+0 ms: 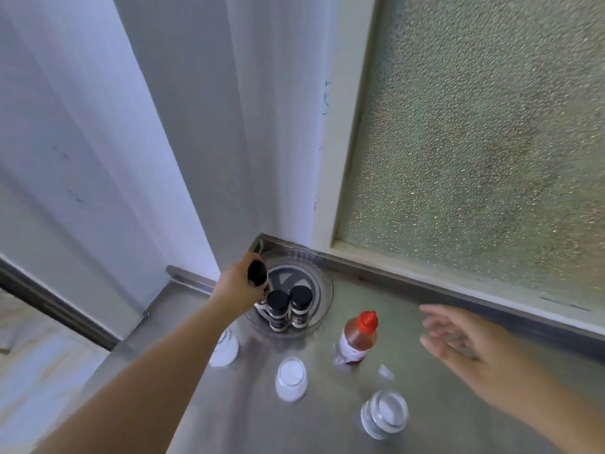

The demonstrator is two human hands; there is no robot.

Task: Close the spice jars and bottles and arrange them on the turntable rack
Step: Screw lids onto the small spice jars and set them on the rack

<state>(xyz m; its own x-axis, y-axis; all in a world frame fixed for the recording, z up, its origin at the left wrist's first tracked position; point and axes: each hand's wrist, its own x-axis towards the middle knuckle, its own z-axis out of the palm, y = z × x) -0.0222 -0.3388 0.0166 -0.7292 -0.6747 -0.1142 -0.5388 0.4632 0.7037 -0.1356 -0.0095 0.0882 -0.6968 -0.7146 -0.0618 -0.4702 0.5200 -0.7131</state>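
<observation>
A round clear turntable rack (322, 286) sits in the far corner of a steel counter (327, 421). Two black-capped spice jars (278, 309) (300, 306) stand on its near edge. My left hand (237, 288) grips a third black-capped spice jar (257, 273) over the rack's left side. My right hand (465, 347) hovers open above the counter, blurred. A brown bottle with a red cap (358, 337) stands between the rack and my right hand. Three clear glass jars with white contents (226, 347) (291, 378) (384, 414) stand on the counter nearer to me.
A frosted window (474, 142) with a pale frame runs along the right behind the counter's raised steel lip (425, 280). A white wall (163, 126) closes the left and back. A small clear scrap (385, 371) lies by the bottle.
</observation>
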